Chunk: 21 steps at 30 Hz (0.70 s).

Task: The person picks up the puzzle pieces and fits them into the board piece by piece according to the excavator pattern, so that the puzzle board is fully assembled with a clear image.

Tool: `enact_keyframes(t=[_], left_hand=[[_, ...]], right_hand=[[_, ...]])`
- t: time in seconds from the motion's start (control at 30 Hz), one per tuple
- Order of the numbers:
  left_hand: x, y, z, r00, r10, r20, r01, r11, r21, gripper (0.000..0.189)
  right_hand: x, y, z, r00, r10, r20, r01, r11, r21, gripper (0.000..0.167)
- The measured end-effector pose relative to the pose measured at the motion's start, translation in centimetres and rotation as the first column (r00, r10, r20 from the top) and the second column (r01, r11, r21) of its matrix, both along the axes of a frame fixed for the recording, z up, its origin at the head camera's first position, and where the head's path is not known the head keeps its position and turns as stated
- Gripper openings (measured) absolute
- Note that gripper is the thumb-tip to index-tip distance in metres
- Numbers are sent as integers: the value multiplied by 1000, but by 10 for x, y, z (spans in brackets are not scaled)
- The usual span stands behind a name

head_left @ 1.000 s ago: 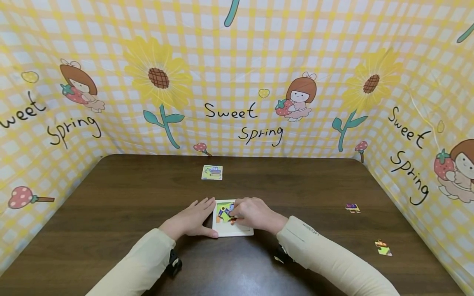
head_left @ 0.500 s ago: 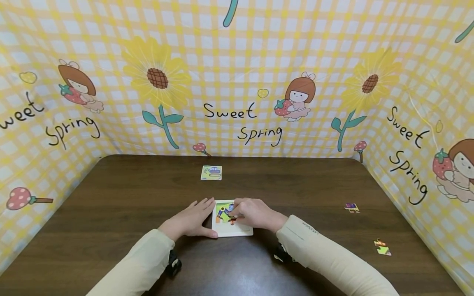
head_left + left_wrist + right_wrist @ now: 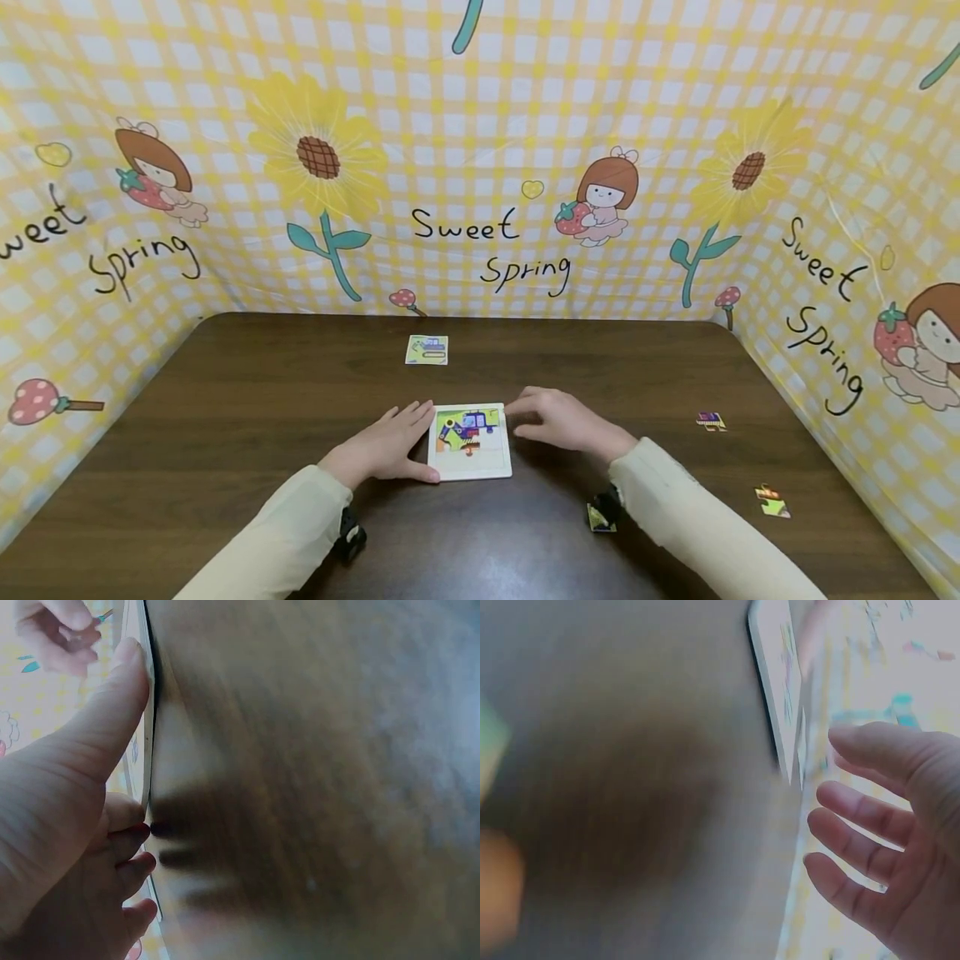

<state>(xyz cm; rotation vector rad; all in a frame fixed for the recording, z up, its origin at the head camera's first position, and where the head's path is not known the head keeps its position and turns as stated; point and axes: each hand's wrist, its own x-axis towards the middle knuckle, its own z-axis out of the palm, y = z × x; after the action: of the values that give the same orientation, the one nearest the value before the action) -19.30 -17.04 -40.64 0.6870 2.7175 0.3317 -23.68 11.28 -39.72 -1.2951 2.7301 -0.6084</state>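
A white puzzle tray lies flat at the middle of the table, its upper part filled with joined jigsaw pieces that picture a purple digger. My left hand rests along the tray's left side. The left wrist view has its thumb against the tray's edge. Just right of the tray, my right hand hovers apart from it. Its fingers are loosely bent with nothing between them.
A printed picture card lies behind the tray. Two loose puzzle pieces sit far right, a purple one and a green-orange one. Another piece is partly hidden under my right wrist. Checked cloth walls the table's back and sides.
My right hand has lifted off the puzzle and moved right, uncovering a blue-windowed cab section in the tray. My left hand stays at the tray's left side.
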Motion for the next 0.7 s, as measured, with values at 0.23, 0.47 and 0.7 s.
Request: enact_keyframes(t=[0.23,0.47,0.7], left_hand=[[1,0,0,1000,3,-2,-3,1000,1,99],[1,0,0,1000,8,1,-8,1000,4,100],[1,0,2,1000,1,7,-1,1000,7,99]], right_hand=[[-5,71,10,981,-165,102,175,980,-96,36],[-4,136,13,933,-348,93,358,922,-144,39],[-1,192,15,879,-471,76,476,872,-110,47]])
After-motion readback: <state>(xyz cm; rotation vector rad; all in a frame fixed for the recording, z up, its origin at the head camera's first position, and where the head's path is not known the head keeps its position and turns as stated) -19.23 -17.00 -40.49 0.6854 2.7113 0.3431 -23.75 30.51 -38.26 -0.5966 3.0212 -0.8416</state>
